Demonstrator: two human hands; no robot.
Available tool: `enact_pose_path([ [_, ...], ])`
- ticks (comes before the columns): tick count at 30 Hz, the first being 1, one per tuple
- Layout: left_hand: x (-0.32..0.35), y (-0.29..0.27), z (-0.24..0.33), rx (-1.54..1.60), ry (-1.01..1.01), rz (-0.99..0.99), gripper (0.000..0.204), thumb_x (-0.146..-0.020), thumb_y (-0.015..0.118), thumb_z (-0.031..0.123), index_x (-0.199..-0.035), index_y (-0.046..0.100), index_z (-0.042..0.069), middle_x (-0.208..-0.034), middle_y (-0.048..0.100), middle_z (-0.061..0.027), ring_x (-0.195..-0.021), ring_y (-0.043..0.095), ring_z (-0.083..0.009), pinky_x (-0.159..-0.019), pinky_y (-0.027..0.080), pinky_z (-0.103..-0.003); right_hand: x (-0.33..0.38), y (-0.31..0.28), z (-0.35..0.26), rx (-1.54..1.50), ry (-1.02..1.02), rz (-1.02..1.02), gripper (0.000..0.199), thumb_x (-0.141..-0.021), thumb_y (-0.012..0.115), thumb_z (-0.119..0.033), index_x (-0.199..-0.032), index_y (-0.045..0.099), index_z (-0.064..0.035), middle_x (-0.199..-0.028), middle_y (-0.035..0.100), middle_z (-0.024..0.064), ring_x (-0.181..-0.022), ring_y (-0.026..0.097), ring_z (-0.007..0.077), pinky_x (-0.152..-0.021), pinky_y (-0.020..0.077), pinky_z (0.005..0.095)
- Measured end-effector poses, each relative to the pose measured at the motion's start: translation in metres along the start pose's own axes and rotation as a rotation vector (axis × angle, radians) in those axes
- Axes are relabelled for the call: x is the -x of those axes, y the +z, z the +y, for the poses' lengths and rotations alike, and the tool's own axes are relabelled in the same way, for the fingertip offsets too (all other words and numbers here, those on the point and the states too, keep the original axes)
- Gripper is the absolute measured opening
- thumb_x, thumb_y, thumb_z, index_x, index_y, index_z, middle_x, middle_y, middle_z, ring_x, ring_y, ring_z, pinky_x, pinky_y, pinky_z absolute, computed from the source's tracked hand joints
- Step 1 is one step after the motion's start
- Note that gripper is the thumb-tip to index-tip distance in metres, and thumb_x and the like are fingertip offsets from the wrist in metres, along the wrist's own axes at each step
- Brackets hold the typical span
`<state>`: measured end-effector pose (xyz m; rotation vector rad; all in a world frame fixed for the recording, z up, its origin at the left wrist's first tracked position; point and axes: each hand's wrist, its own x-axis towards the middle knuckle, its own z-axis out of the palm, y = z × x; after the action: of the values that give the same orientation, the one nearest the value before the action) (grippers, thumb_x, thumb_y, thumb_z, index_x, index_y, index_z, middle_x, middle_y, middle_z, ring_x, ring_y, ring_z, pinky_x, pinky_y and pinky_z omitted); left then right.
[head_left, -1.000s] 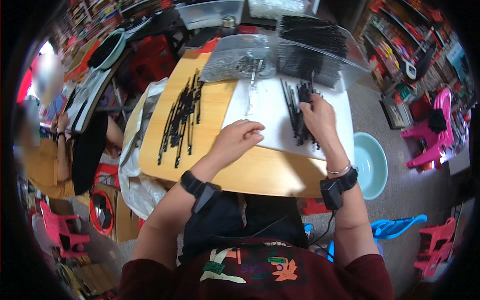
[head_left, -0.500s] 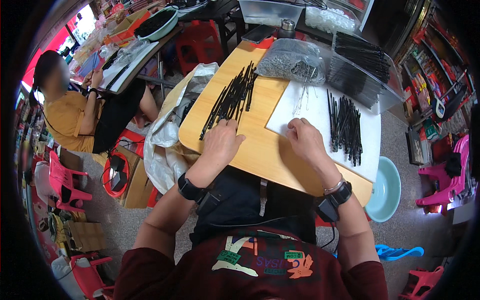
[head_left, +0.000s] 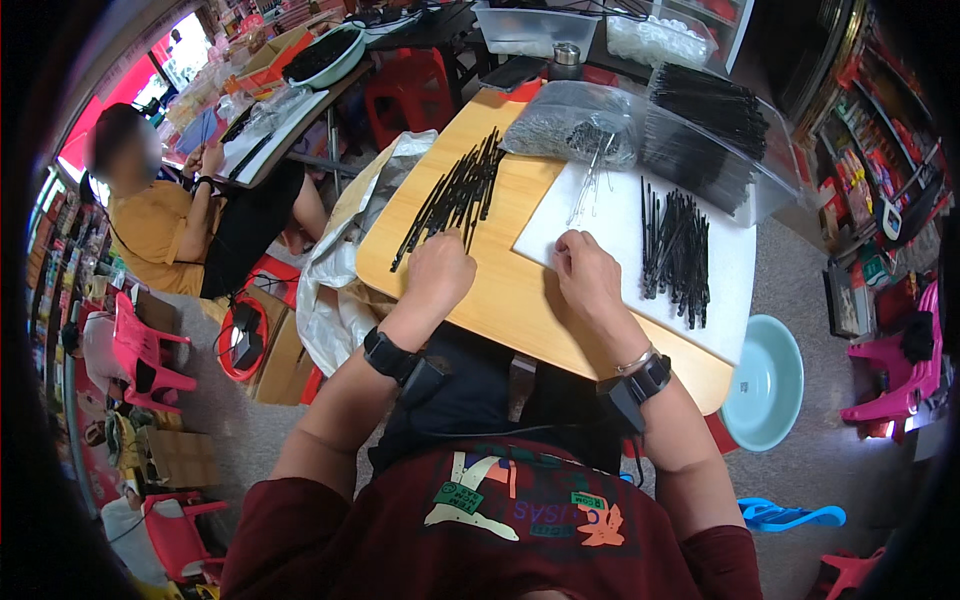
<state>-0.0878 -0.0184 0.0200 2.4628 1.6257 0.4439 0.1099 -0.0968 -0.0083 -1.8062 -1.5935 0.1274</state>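
My left hand is closed just below the lower end of a pile of thin black rods on the wooden table. Its fingers curl under, so whatever is in them is hidden. My right hand is pinched closed over the near left edge of a white foam sheet; what it holds, if anything, cannot be made out. Beyond it a few thin metal wire hooks lie on the foam. A second bunch of black rods with small knobbed ends rests on the sheet's right side.
A plastic bag of grey metal pieces and a clear bin of black rods stand at the table's far side. A pale blue basin is at the right. At the left, another person sits working at another table.
My left hand has drawn its thumb in and its fingers have curled shut near the rod pile. My right hand has shifted slightly left. The whole view has tilted a little.
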Motion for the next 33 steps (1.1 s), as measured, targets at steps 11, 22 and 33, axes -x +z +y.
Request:
enact_pose_path([
  [11,0.06,-0.022,-0.017,1.219,-0.417,-0.377,0.026,-0.08,0.061,0.001,-0.103,0.052,-0.008,-0.079,0.058,-0.0075,-0.059,0.062,-0.0149,-0.048,0.051,-0.022,-0.001,-0.002,0.005,-0.041,-0.072,0.023,0.01,-0.083,0.055,-0.012,-0.085,0.056,-0.0023,-0.084,0.059,0.017,-0.077,0.06,0.0371,-0.07,0.0467,0.0451],
  [22,0.065,-0.052,-0.032,1.332,-0.307,-0.491,0.024,-0.082,0.061,0.001,-0.104,0.051,-0.003,-0.083,0.06,-0.0092,-0.068,0.065,-0.0162,-0.056,0.056,-0.022,-0.008,0.0,0.008,-0.089,0.011,0.02,0.013,-0.082,0.055,-0.013,-0.086,0.06,-0.0018,-0.086,0.063,0.0167,-0.079,0.061,0.0353,-0.071,0.0479,0.0416],
  [33,-0.024,0.012,0.019,1.45,0.006,-0.683,0.015,-0.086,0.059,0.004,-0.097,0.05,-0.001,-0.083,0.058,-0.008,-0.072,0.065,-0.0161,-0.062,0.054,-0.022,-0.052,-0.022,0.003,-0.222,0.512,0.294,0.029,-0.084,0.056,-0.026,-0.084,0.063,0.0022,-0.076,0.065,0.018,-0.071,0.062,0.0311,-0.067,0.0472,0.0372],
])
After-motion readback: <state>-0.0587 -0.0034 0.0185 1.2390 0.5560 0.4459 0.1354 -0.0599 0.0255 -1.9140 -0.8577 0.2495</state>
